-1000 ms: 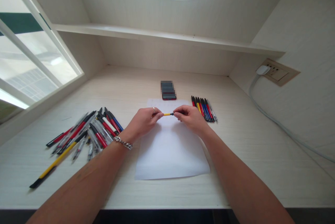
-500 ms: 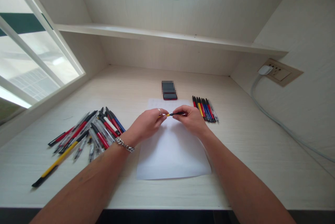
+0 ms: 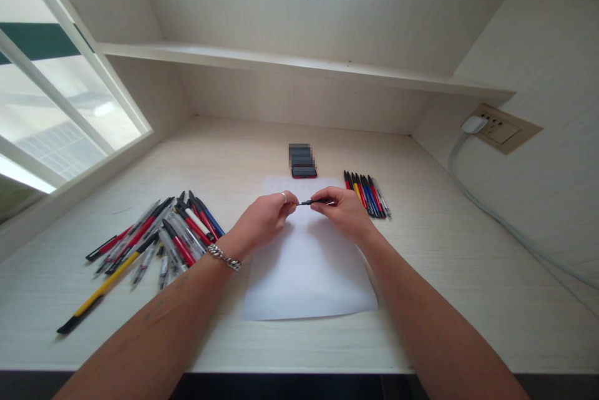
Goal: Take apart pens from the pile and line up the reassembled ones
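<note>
Both my hands meet above a white sheet of paper [image 3: 306, 269] on the desk. My left hand [image 3: 264, 218] is closed in a pinch on one end of a slim pen [image 3: 312, 202]. My right hand [image 3: 344, 208] is closed on its other, black end. Only the pen's dark middle shows between my fingertips; its yellow part is hidden inside my left fingers. A heap of several red, black, blue and yellow pens [image 3: 154, 234] lies to the left. A neat row of several pens [image 3: 367, 194] lies just right of my right hand.
A dark phone [image 3: 302, 163] lies beyond the paper. A shelf [image 3: 299, 66] runs along the back wall. A wall socket [image 3: 500, 128] with a white plug and cable [image 3: 496, 216] is on the right. A window frame [image 3: 70, 100] borders the desk's left side.
My hands have drawn closer together. The yellow stretch of the pen seen between them before is now covered, leaving only the dark part showing.
</note>
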Motion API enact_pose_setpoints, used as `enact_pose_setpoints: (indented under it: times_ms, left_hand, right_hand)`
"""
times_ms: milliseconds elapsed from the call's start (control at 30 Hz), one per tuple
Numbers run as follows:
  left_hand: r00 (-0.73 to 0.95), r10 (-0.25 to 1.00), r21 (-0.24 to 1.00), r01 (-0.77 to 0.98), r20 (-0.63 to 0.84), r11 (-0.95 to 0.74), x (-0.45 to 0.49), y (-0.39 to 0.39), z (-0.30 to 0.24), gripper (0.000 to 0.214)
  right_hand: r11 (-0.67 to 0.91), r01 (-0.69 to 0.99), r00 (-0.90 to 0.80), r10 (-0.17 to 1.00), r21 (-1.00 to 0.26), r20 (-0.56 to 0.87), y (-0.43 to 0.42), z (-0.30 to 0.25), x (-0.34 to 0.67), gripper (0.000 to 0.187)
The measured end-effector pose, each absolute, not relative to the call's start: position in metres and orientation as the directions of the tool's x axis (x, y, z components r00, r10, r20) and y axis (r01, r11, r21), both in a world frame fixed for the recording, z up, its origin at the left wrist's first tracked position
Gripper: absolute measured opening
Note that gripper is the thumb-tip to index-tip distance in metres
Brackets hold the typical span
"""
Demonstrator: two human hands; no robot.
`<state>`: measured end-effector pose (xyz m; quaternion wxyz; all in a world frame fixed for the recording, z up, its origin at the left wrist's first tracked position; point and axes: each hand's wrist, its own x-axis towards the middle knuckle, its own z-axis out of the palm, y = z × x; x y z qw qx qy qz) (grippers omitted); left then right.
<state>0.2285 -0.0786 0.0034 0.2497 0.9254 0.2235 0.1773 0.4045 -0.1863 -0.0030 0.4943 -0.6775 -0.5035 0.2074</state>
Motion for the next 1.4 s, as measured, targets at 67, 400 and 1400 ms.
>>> enact_pose_setpoints:
  times_ms: [67,400,1400]
  left_hand:
    - [0.841,0.495,0.561,0.306,0.220,-0.769,0.229,-0.078,0.002,0.027]
    - [0.835,0.507,0.529,0.336,0.216,-0.779,0.227,-0.073,0.002,0.026]
    - [0.757,0.641,0.507,0.505,0.130,-0.699,0.222,-0.063,0.008,0.026]
  right_hand:
    - [-0.007,0.474,0.403,0.891,-0.880,0.210,-0.186,-0.003,0.405,0.012]
    - [-0.023,0.501,0.399,0.893,-0.865,0.207,-0.188,-0.001,0.414,0.014]
    - [-0.145,0.691,0.461,0.843,-0.708,0.278,-0.162,-0.009,0.418,0.018]
